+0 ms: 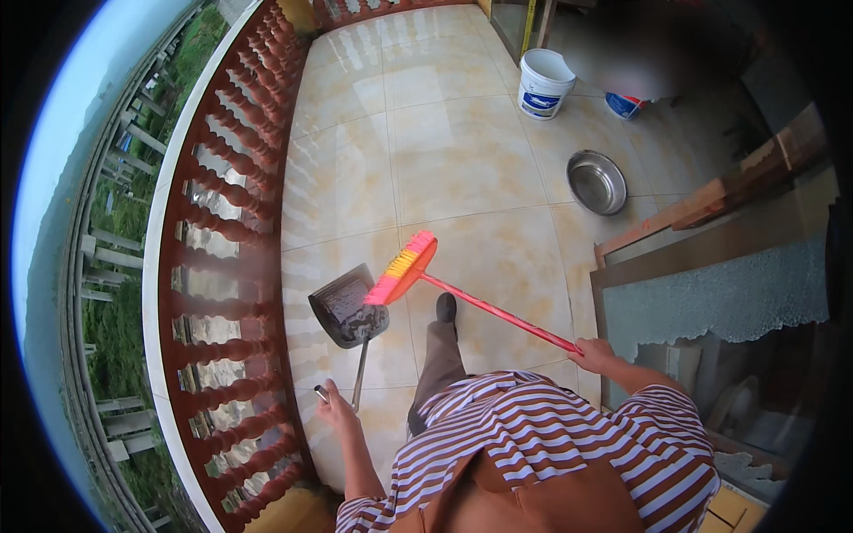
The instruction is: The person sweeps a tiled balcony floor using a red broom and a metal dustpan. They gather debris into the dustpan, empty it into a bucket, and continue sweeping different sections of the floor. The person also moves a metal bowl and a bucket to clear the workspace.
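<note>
My left hand point(336, 410) is closed around the handle of a long-handled dustpan point(342, 306), with a short dark end of the handle poking out past my fingers. The dark grey pan hangs or rests low beside the balustrade, and greyish residue shows inside it. In my right hand point(593, 355) is the end of a broom's point(484, 306) pink-red stick. Its bristle head, pink with a yellow middle, points left and overlaps the pan's right edge in view. Whether the bristles touch the pan I cannot tell.
A red-brown balustrade point(227, 231) runs along the left. Farther off on the tiled floor point(444, 160) stand a white bucket point(544, 84) and a metal basin point(595, 184). A wood-framed glass panel point(711, 284) is on the right. My foot point(446, 307) is below the broom.
</note>
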### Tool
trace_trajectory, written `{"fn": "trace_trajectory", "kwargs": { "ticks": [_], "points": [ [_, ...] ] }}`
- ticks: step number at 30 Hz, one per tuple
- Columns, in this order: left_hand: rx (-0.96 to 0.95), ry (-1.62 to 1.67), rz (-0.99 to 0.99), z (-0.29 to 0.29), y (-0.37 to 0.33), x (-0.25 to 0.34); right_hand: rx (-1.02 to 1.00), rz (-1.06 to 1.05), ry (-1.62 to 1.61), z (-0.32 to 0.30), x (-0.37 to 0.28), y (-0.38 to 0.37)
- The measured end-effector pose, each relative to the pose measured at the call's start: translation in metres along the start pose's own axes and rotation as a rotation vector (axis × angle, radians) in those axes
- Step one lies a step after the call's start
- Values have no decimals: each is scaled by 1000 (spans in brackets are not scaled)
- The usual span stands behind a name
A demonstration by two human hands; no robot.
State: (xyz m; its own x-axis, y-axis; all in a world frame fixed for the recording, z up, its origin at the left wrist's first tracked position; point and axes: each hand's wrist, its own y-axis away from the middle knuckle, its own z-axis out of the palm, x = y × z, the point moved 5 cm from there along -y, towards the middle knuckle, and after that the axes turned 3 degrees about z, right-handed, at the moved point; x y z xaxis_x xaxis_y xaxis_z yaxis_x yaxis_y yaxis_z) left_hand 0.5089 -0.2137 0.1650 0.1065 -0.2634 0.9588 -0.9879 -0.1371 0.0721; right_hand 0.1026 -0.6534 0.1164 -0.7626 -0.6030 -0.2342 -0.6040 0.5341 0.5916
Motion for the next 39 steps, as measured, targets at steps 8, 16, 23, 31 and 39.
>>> {"fn": "trace_trajectory", "kwargs": {
  "ticks": [8, 16, 23, 31, 39],
  "points": [
    [-380, -162, 160, 221, -133, 62, 55, 493, -249, -17, 31, -6],
    [-689, -73, 124, 488, -162, 203, 73, 805, -421, -32, 77, -27],
    [-819, 33, 60, 709, -150, 320, 30, 875, -500, -98, 136, -89],
    [-991, -7, 140, 931, -126, 449, 94, 799, -480, -194, 183, -175],
    [-1236, -96, 310, 1143, -94, 562, 29, 894, -589, -262, 192, -263]
  ]
}}
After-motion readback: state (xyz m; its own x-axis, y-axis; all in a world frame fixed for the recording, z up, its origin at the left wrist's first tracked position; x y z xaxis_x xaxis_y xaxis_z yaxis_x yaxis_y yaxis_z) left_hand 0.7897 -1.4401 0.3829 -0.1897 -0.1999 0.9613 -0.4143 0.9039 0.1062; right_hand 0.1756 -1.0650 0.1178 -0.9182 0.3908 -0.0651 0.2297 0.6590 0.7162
